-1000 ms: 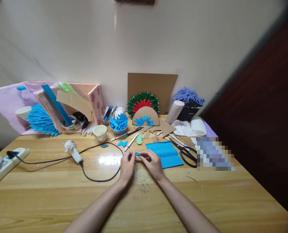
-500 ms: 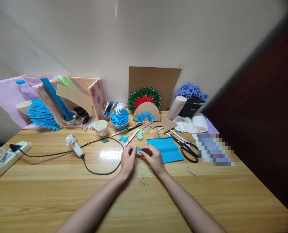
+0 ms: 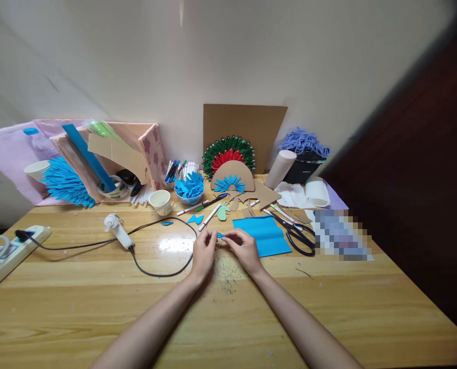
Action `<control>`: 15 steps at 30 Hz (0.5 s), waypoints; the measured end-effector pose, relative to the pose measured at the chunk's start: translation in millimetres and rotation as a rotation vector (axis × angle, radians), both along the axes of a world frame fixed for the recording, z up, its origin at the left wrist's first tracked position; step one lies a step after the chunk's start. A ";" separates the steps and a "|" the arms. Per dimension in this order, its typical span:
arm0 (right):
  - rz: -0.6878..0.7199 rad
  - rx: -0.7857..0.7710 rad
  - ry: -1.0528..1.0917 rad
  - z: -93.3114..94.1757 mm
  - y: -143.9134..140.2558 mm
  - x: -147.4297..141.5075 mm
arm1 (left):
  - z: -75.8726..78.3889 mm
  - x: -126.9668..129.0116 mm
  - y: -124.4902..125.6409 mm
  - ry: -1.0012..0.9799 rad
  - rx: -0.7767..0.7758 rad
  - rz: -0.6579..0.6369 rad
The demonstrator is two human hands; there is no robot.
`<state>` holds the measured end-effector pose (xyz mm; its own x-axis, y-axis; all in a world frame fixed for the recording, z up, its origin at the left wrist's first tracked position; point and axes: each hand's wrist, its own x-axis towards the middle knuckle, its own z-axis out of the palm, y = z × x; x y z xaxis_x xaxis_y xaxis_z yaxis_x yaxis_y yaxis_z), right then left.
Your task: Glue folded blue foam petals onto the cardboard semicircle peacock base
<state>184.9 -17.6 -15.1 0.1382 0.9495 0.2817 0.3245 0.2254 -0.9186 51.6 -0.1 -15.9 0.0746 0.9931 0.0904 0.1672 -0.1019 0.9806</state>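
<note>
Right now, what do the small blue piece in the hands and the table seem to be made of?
The small blue piece, pinched between left hand and right hand, looks like thin matte paper, like the creased blue sheet beside it. The table seems varnished wood: visible grain, glossy glare.

Bench is varnished wood, glossy with glare at centre. Blue sheet right of centre is matt paper. Backboard upper centre is plain matt cardboard.
</note>
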 end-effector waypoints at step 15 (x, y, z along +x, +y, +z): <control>-0.031 0.053 -0.046 3.2 -0.4 0.0 | 1.4 0.1 -0.4 -0.013 0.001 -0.021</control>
<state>184.9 -18.0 -11.9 0.1532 0.9285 0.3383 0.3737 0.2625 -0.8896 51.7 -0.6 -14.5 0.0941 0.9913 0.0921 0.1525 -0.1058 0.9826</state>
